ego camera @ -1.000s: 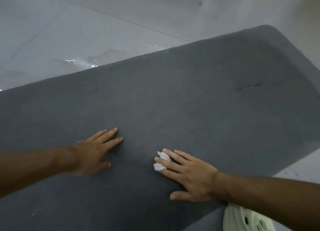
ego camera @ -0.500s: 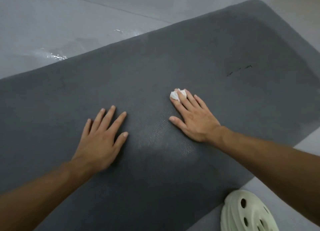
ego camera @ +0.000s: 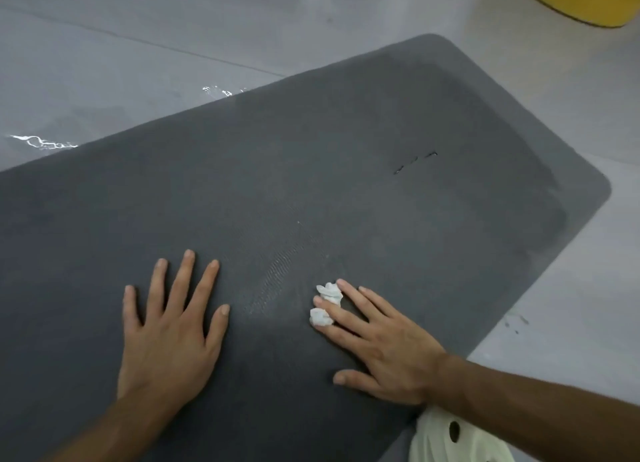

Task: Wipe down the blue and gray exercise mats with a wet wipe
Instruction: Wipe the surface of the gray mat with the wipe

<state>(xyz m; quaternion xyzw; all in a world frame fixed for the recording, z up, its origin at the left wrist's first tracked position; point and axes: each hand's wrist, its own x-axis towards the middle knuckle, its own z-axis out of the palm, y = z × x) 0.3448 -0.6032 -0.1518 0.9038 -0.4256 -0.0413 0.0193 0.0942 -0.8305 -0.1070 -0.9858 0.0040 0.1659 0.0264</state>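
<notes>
Left hand lies flat, fingers spread, steadying the gray mat, while right hand presses the wipe under straight fingers.

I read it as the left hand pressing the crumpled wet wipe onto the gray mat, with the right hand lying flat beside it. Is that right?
Not quite: the hands are swapped. The head view shows the right hand pressing the crumpled wet wipe onto the gray mat, with the left hand lying flat beside it.
</notes>
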